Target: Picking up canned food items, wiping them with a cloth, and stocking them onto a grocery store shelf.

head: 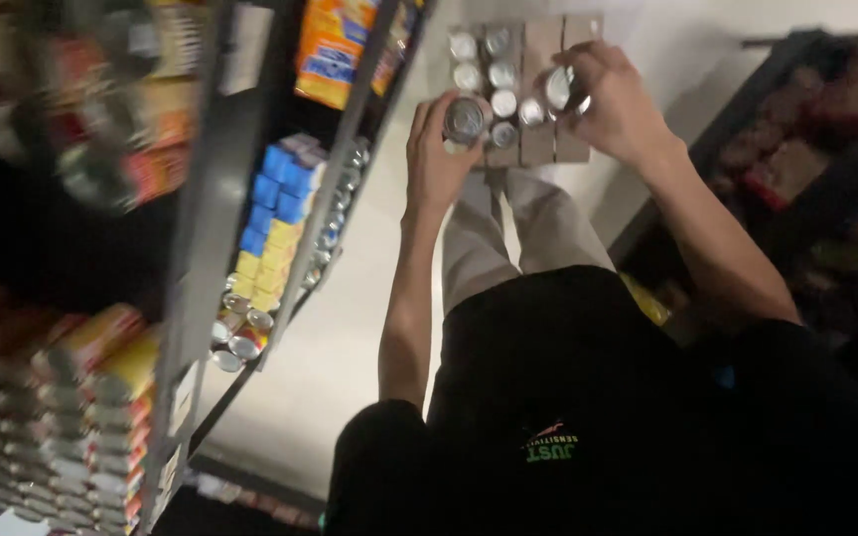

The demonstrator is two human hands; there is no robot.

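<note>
Head view: top centre, my left hand (439, 149) pinches a can (465, 119). My right hand (618, 109) grips another can (560, 87), lifted over the carton (538, 144).

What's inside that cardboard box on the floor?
The box holds silver cans standing upright. The left hand and right hand each grip a can and cover part of the box, hiding whatever lies beneath them.
</note>
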